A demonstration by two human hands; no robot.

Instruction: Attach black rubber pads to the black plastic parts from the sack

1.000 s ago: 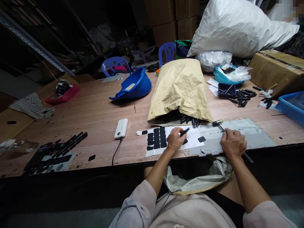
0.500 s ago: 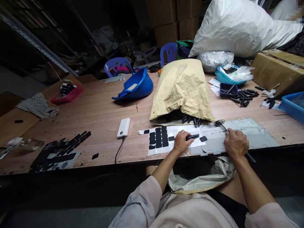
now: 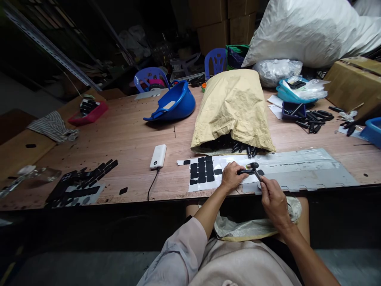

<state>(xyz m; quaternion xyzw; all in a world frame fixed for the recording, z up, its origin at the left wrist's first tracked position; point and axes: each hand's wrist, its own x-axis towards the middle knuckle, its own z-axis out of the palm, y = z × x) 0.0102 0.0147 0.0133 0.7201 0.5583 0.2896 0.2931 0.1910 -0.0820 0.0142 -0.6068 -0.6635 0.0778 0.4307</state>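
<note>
Head camera view: a long wooden table (image 3: 133, 135) is stretching across a dim room, dark stains marking its front edge. At far left, a striped cloth (image 3: 52, 126) is lying near a pinkish-red tray (image 3: 88, 115). Further right, a white power bank (image 3: 158, 156) is resting on the wood, a blue basin (image 3: 178, 101) sitting behind it. At centre, a yellowish sack (image 3: 233, 105) is lying with its mouth facing the person. In front of it, the left hand (image 3: 232, 175) is pinching a black tube (image 3: 243, 172) over a white sheet (image 3: 223, 163), fingers closed. The right hand (image 3: 274, 198) is wrapping its fingers around a hammer (image 3: 254, 167), whose head is overlapping the tube's right end; contact cannot be told. Rightward, a grey board (image 3: 315, 169) is covering the table's front, and a cardboard box (image 3: 354, 85) is standing behind.
</note>
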